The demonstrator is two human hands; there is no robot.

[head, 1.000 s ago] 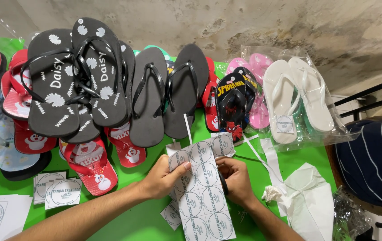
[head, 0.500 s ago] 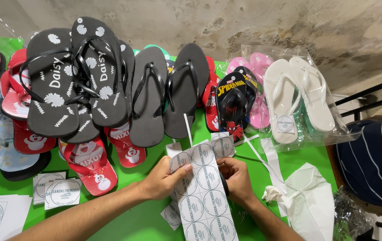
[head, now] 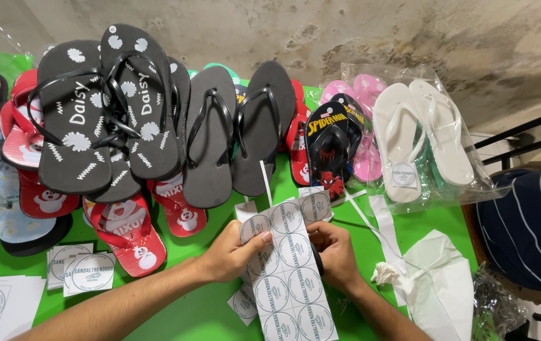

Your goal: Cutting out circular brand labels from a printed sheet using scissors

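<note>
A green table [head: 207, 316] carries everything. Along its far edge, by the stained wall [head: 346, 38], lies a long row of flip-flops. The biggest are the black flip-flops with white flowers [head: 103, 107], piled toward the far left corner. Just to the right of them lie two plain black flip-flops [head: 239, 132]. Next come small dark flip-flops with a spider hero picture [head: 330, 148], with pink flip-flops [head: 365, 126] under them. Near the far right corner sit white flip-flops [head: 419, 136] inside a clear plastic bag [head: 473, 183]. Red flip-flops with snowmen [head: 128, 230] peek out below the black ones, closer to the front edge.

Off the right edge is a dark blue cloth with white stripes [head: 529, 227]. Some white crumpled paper [head: 438, 287] lies near the front right corner. Small square cards with a round mark [head: 84, 273] lie near the front left corner.

In the middle of the front edge is a sheet of round white stickers [head: 289, 271], held up over the table. The left hand [head: 232, 252] is curled around the sheet's left side, with its thumb pressed flat on top. The right hand [head: 334, 252] is bent nearly closed, and its fingertips pinch the right edge of the sheet. More small sticker pieces [head: 243, 303] lie on the table under the sheet.
</note>
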